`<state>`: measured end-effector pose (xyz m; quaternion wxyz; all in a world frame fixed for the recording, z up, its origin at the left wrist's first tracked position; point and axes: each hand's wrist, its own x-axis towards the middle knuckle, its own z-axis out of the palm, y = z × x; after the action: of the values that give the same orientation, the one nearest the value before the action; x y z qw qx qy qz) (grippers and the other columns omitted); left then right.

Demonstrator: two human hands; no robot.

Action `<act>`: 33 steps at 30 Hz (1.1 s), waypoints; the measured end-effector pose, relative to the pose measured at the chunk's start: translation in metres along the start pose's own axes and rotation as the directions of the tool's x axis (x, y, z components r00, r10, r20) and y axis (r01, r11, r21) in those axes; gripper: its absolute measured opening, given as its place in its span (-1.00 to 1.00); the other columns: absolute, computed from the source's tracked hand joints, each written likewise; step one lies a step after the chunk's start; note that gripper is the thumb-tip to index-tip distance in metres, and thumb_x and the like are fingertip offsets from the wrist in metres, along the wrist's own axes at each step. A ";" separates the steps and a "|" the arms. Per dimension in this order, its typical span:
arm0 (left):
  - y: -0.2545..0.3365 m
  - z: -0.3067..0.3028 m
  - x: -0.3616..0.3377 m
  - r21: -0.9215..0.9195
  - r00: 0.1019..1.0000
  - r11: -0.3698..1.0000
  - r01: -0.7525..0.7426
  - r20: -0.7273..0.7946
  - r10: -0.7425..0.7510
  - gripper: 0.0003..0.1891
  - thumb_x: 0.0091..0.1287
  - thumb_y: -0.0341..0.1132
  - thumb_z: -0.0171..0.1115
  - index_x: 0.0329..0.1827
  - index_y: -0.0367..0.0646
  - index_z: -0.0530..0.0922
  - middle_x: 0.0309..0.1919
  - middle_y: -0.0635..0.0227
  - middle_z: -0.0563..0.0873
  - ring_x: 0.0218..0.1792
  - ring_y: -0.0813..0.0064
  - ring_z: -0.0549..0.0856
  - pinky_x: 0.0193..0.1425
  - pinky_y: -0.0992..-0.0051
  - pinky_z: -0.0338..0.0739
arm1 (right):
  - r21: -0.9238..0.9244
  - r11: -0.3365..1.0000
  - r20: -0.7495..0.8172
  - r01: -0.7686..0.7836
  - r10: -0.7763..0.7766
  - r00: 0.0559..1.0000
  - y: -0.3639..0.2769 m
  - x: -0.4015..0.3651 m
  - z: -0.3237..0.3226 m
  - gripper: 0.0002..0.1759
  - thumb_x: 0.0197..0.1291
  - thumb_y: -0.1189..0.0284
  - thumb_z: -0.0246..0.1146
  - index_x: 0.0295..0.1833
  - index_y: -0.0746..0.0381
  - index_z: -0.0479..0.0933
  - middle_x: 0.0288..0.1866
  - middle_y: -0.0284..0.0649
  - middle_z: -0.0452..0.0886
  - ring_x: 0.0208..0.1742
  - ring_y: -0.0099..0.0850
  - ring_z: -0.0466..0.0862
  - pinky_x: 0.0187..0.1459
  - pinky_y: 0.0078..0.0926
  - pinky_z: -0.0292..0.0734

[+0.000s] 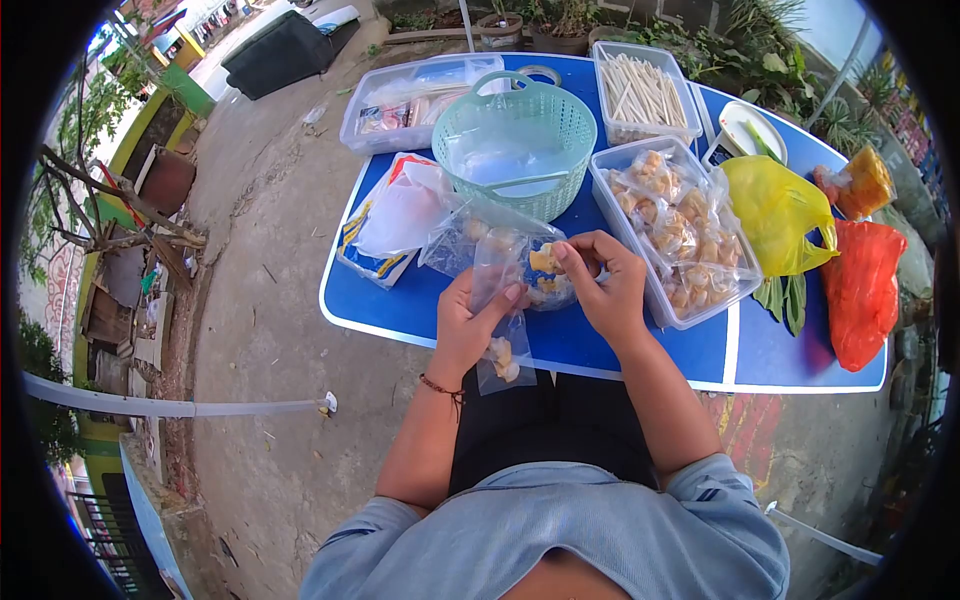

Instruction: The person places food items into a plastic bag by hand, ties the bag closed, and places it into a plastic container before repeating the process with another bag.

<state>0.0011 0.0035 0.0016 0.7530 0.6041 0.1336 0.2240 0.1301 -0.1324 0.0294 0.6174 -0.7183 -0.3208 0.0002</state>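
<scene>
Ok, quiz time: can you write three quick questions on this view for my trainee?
1. Which hand holds the narrow clear bag?
2. True or false: the sticks are in the basket.
3. Which lies nearer the red bag: A, the yellow bag; or B, the white bag?

Key:
1. The left hand.
2. False; they lie in a tub.
3. A.
</scene>
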 end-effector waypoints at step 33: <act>0.002 -0.002 -0.001 -0.021 1.000 1.000 0.009 -0.028 -0.010 -0.71 0.40 -0.42 0.33 0.12 -0.35 0.58 -0.12 0.21 0.76 -0.19 0.52 0.76 -0.06 0.53 0.67 | -0.400 0.819 0.364 0.412 -0.270 0.891 -0.008 -0.002 -0.004 -0.81 -0.25 0.42 0.54 -0.43 0.16 0.70 0.22 -0.13 0.50 0.06 -0.09 0.44 0.12 -0.24 0.44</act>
<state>-0.0007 0.0047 0.0032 0.7585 0.5922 0.1448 0.2303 0.1270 -0.1367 0.0367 0.3617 -0.7673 -0.5230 -0.0830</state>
